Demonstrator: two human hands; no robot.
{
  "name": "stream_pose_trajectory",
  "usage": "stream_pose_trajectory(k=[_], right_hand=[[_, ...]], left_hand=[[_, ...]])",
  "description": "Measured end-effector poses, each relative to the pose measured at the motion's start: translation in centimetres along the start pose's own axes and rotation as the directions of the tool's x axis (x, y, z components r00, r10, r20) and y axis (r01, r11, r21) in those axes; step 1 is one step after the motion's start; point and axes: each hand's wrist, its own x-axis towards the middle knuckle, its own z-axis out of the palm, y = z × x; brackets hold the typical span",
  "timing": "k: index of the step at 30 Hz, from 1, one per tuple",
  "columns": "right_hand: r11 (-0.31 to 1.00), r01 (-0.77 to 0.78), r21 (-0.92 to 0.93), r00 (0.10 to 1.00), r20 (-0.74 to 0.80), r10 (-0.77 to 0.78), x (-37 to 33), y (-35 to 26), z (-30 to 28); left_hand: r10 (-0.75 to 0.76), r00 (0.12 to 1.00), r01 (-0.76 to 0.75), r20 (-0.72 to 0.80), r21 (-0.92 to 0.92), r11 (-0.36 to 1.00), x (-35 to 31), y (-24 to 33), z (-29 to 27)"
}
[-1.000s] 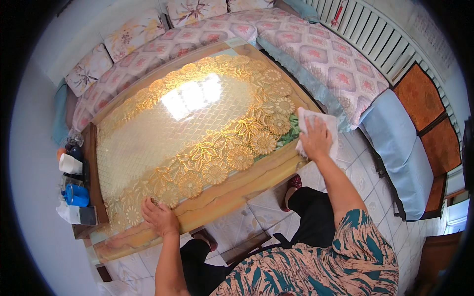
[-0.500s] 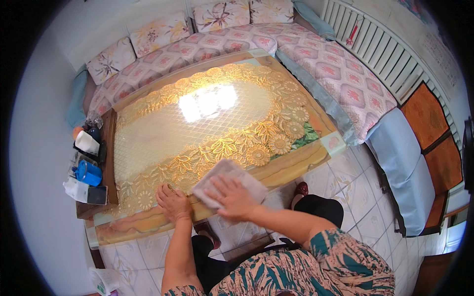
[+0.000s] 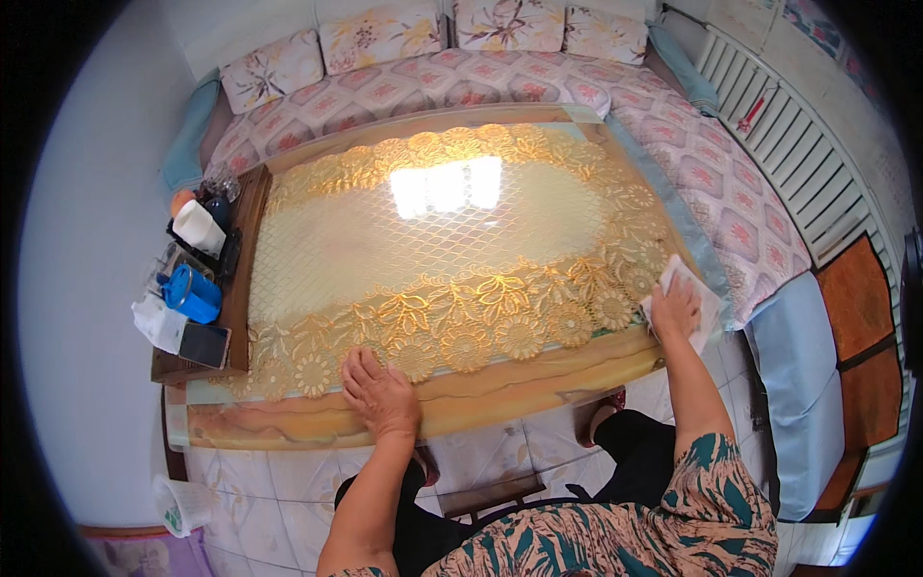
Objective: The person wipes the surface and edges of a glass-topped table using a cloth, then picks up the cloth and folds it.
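Observation:
A low table (image 3: 538, 385) lies in front of me, covered by a gold lace-patterned tablecloth (image 3: 423, 317) with a shiny, clear-looking surface. My left hand (image 3: 382, 396) rests on the near edge of the table, fingers laid on the cover and holding nothing. At the right near corner my right hand (image 3: 677, 308) presses on a pale cleaning cloth (image 3: 710, 306), gripping it against the tabletop. Part of the cloth hangs past the table's right side, and the palm hides its middle.
A wooden tray (image 3: 252, 231) at the table's left end holds a blue canister (image 3: 192, 293), a white cup (image 3: 199, 227), and a dark flat device (image 3: 204, 344). A sofa with patterned covers (image 3: 385, 111) wraps the far and right sides. A white bin (image 3: 183, 505) stands at lower left.
My right hand has swept the cloth from the near middle edge to the right corner. My left hand stays on the near edge. The view has shifted.

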Motion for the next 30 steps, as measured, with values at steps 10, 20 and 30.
stream_pose_trajectory(k=[10, 20, 30], right_hand=[[0.498, 0.856, 0.137, 0.512, -0.094, -0.854, -15.4, -24.6, 1.9], [0.447, 0.864, 0.231, 0.471, -0.055, -0.881, -15.7, -17.9, 0.1], [0.933, 0.36, 0.001, 0.92, -0.165, -0.355, -7.0, -1.3, 1.9]], left_hand=[[-0.008, 1.0, 0.008, 0.009, -0.022, 1.0, 0.3, 0.6, -0.4], [0.021, 0.999, -0.022, -0.04, -0.028, 0.999, 0.3, 0.1, -0.6], [-0.007, 1.0, 0.007, -0.007, -0.05, 0.999, 0.1, 0.5, -0.7]])
